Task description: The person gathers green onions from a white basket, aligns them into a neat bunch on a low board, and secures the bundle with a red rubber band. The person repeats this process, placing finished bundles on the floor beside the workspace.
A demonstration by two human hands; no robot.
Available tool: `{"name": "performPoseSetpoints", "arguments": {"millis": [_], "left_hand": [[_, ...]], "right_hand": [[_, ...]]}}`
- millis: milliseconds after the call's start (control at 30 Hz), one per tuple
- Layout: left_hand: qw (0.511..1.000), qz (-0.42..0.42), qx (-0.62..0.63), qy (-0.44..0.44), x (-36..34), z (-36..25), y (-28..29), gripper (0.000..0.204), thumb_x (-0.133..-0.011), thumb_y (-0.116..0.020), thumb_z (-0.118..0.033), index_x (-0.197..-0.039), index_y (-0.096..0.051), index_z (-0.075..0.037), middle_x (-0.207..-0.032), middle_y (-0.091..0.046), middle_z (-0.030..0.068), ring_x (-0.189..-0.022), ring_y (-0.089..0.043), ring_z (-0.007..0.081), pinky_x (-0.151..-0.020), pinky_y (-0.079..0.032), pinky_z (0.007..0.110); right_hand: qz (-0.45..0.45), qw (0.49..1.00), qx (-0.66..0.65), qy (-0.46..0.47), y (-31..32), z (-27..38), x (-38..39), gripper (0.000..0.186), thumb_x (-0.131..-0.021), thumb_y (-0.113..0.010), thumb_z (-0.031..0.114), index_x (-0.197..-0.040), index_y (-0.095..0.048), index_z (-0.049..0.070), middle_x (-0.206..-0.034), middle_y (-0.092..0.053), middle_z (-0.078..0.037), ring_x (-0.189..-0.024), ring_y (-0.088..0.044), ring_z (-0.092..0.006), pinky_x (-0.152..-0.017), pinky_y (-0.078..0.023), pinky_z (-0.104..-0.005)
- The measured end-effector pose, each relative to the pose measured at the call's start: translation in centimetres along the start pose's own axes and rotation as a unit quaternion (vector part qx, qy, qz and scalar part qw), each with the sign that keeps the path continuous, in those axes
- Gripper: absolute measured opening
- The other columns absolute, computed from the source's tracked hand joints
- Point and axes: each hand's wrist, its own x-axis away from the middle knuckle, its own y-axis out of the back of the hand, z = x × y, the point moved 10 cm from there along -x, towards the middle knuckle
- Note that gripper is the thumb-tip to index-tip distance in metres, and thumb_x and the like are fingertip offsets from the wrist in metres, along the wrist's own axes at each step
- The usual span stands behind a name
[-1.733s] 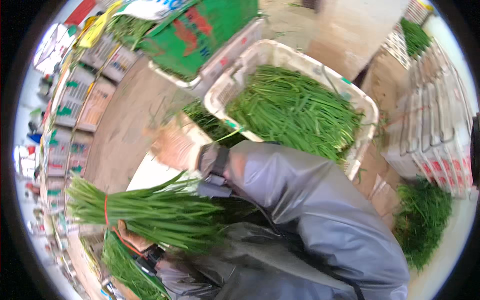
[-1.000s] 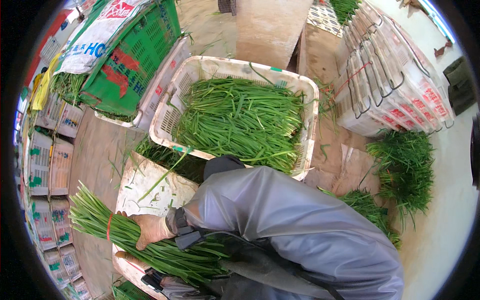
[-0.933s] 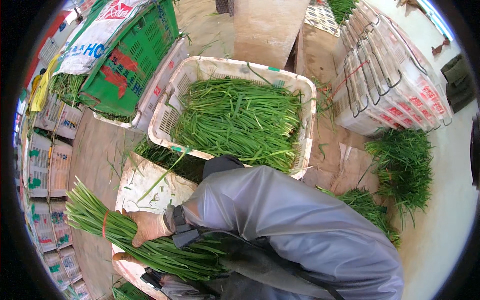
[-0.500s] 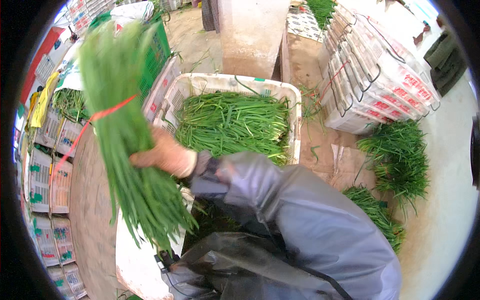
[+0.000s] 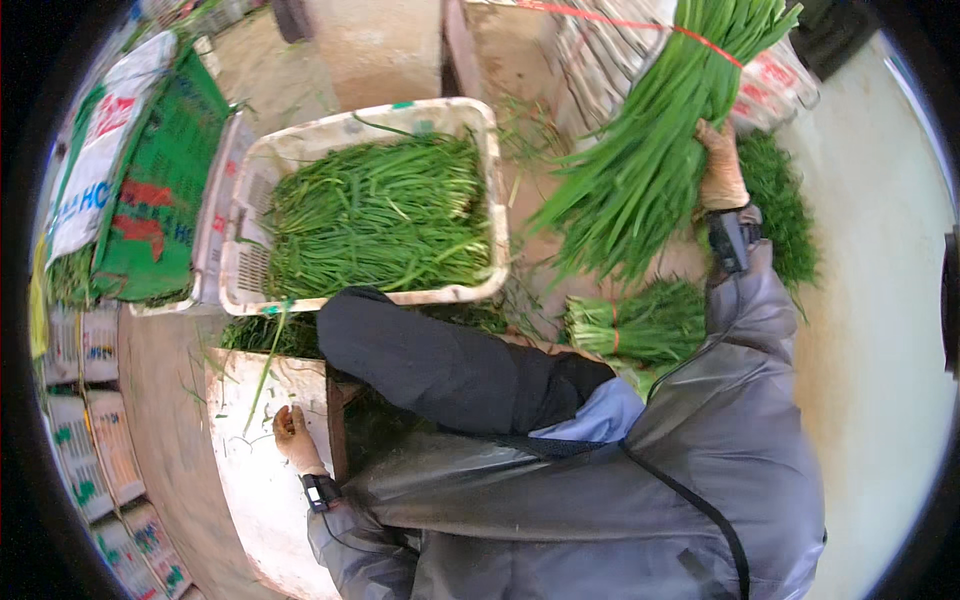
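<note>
My right hand grips a large bundle of green leafy stalks, tied with a red band, raised at the upper right. My left hand is low at the left on a white board, fingers slightly bent and apart, beside loose leaves and scraps, with no bundle in it. A white plastic crate full of loose stalks lies ahead of me. Another tied bundle lies below the raised one, behind my right forearm.
A green crate with a white sack over it stands at the left, near stacked crates. More stacked white crates are behind the raised bundle. A pillar-like block stands ahead; a pale wall runs along the right.
My right hand has swung the bundle from the left over the board to the upper right. My left hand, earlier hidden under the bundle, now shows on the board. The view has shifted.
</note>
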Motion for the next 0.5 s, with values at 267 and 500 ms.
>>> {"name": "performPoseSetpoints", "arguments": {"millis": [267,500], "left_hand": [[0.999,0.009,0.036,-0.011,-1.1,0.4,0.3,0.021,-0.102,-0.076,-0.013,-0.116,-0.072,0.003,-0.102,-0.071,0.0062,-0.090,-0.062,0.0145,-0.083,-0.052,0.030],[1.000,-0.006,0.008,-0.026,-0.7,0.4,1.2,0.018,-0.103,-0.075,-0.012,-0.115,-0.073,0.001,-0.103,-0.072,0.0040,-0.089,-0.062,0.0130,-0.079,-0.053,0.029]], "right_hand": [[-0.034,0.941,0.312,-0.129,24.7,-5.4,11.1,0.056,-0.087,-0.083,0.009,-0.139,-0.062,0.001,-0.120,-0.074,-0.005,-0.104,-0.068,-0.0163,-0.095,-0.056,-0.0345],[0.194,0.763,0.501,-0.359,32.3,-16.8,20.4,0.078,-0.073,-0.095,0.015,-0.142,-0.063,-0.002,-0.116,-0.077,-0.011,-0.105,-0.069,-0.0182,-0.098,-0.056,-0.0368]]}}
